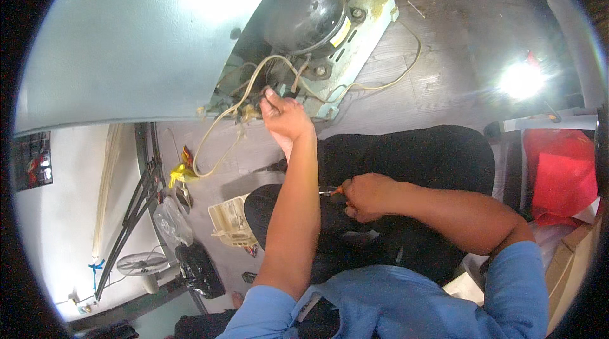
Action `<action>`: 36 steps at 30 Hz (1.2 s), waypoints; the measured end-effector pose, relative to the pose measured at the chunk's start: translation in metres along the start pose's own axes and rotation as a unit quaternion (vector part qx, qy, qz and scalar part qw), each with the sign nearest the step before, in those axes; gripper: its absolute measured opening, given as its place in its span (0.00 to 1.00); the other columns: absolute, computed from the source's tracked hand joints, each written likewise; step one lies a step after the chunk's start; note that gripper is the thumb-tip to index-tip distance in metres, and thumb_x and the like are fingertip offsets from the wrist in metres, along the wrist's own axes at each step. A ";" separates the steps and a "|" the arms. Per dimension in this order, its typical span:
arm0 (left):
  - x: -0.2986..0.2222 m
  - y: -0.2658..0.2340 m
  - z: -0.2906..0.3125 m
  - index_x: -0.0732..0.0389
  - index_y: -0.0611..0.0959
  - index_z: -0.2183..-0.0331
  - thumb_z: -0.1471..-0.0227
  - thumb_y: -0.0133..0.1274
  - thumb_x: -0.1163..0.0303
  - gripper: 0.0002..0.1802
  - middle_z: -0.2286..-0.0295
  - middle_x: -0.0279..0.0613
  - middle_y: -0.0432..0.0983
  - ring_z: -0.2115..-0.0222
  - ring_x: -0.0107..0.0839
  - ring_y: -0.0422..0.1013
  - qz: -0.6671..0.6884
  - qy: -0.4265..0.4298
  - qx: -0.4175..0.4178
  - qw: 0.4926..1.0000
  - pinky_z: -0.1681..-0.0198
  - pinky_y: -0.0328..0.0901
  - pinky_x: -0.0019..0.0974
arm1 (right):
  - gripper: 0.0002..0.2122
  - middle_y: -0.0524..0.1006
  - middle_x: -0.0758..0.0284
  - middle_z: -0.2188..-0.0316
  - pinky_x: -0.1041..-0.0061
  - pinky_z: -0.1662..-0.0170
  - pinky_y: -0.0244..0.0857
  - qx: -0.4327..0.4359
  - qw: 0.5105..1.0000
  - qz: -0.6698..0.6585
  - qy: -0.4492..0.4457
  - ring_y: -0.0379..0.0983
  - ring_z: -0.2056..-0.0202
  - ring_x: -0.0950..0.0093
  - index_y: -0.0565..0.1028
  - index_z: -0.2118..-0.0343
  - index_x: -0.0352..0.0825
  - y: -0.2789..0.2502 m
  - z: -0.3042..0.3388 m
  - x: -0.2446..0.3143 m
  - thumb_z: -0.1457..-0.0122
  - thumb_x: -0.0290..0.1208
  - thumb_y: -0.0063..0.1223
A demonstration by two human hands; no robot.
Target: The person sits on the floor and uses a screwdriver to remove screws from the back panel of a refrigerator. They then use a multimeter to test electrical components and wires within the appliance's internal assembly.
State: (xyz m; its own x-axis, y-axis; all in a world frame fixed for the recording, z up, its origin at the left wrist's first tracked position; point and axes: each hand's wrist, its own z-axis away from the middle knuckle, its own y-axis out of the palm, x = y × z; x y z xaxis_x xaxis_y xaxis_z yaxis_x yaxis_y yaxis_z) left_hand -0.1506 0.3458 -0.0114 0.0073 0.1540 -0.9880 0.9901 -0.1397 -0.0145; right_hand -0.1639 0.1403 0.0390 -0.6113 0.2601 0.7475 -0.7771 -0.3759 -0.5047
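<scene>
My left hand (288, 117) reaches up to the wiring at the open base of a pale blue-green cabinet (139, 40). Its thumb and fingers are pinched together among thin wires; what lies between them is too small to make out. Just beyond it, a round black compressor (304, 12) sits on a dirty metal base plate (365, 44). A cream cable (254, 79) loops past the hand. Over my lap, my right hand (371, 198) is closed round a small orange-handled metal tool (332, 191), its tip pointing left. Most of that tool is hidden in the fist.
A cream plastic tray (229, 221) lies left of my knee. Beyond it are a yellow bag (183, 174), a clear bag (172, 221), a black bag (200, 270) and a white fan (144, 264). At right stand a bright lamp (523, 80) and red material (564, 180).
</scene>
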 end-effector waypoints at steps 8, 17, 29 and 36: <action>0.021 -0.006 -0.019 0.67 0.77 0.73 0.36 0.46 0.62 0.19 0.87 0.38 0.68 0.86 0.28 0.61 -0.087 0.065 -0.032 0.994 0.82 0.56 0.34 | 0.19 0.79 0.52 0.71 0.57 0.57 0.71 0.002 1.000 -0.006 -0.009 0.77 0.64 0.53 0.72 0.62 0.25 -0.010 0.002 0.009 0.45 0.40 0.55; -0.012 0.015 -0.016 0.66 0.72 0.58 0.40 0.50 0.68 0.12 0.71 0.41 0.74 0.78 0.28 0.69 0.086 -0.233 -0.040 0.968 0.76 0.63 0.29 | 0.24 0.76 0.47 0.68 0.56 0.58 0.71 -0.025 0.998 0.053 -0.019 0.75 0.62 0.51 0.68 0.57 0.23 0.005 0.003 0.001 0.44 0.42 0.55; -0.001 0.025 -0.018 0.70 0.82 0.60 0.44 0.52 0.73 0.12 0.66 0.56 0.80 0.64 0.44 0.76 -0.164 0.076 -0.130 0.975 0.59 0.67 0.40 | 0.25 0.76 0.45 0.66 0.56 0.55 0.69 -0.011 0.999 0.040 -0.028 0.74 0.61 0.49 0.68 0.52 0.24 -0.005 0.006 0.010 0.42 0.42 0.54; 0.013 0.021 -0.018 0.71 0.81 0.68 0.45 0.52 0.72 0.10 0.70 0.59 0.79 0.65 0.56 0.75 -0.270 0.032 -0.173 0.947 0.62 0.66 0.47 | 0.24 0.75 0.44 0.66 0.56 0.55 0.69 0.011 0.998 0.065 -0.012 0.74 0.61 0.48 0.68 0.56 0.23 -0.011 0.004 0.017 0.42 0.44 0.53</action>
State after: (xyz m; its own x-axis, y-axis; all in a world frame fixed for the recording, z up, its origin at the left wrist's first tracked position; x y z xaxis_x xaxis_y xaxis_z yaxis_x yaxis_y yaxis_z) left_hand -0.1272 0.3628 -0.0218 -0.5161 0.1721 -0.8390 0.8382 0.3031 -0.4534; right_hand -0.1655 0.1452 0.0589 -0.7035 0.1869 0.6857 -0.6872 -0.4251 -0.5891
